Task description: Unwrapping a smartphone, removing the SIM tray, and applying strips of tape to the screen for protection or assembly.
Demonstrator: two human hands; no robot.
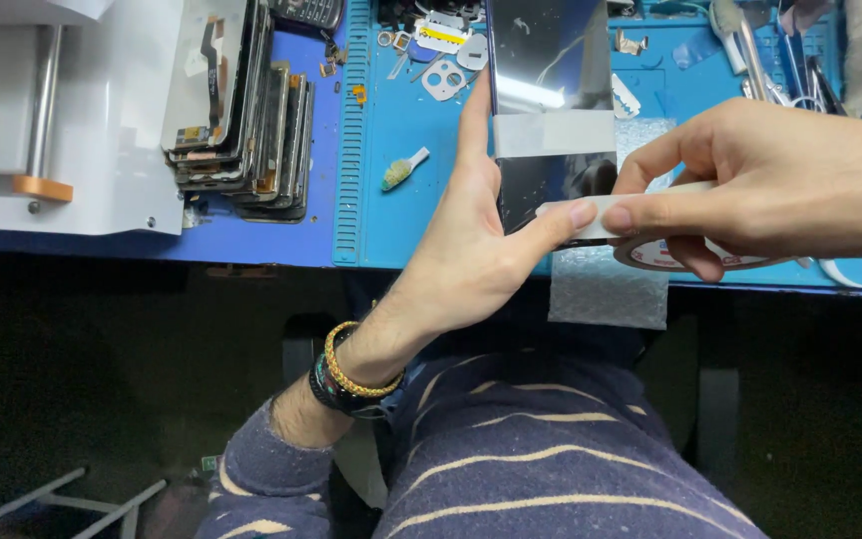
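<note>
Glossy black glass is what the hands work on: a dark phone screen panel (551, 120) stands tilted over the near edge of the blue work mat (391, 200), held from its left side by the left hand (471, 250), whose index finger runs up the panel's edge while the thumb presses across its lower face. One pale strip of tape (555, 133) already lies across the panel's middle. The right hand (770, 185) is closed around a roll of white tape (670, 250), thumb and forefinger pinching the free end, which stretches to the left thumb at the panel's lower part.

The panel looks thin, stiff, light and smooth, so probably slippery and easy to crack; the edges seem the safe place to grip, as the left hand does, rather than bending it by a corner. The tape is limp and sticky and will likely cling to whatever it touches first.

Behind the panel a sheet of bubble wrap (606, 289) hangs over the bench edge. Well to the left stands a stack of used screen assemblies (241, 120), beside a white machine (62, 120). A small brush (403, 168) lies on the mat near the left hand, small metal parts (441, 55) sit further back, and tweezers and tools (780, 55) crowd the far right, close behind the right hand.
</note>
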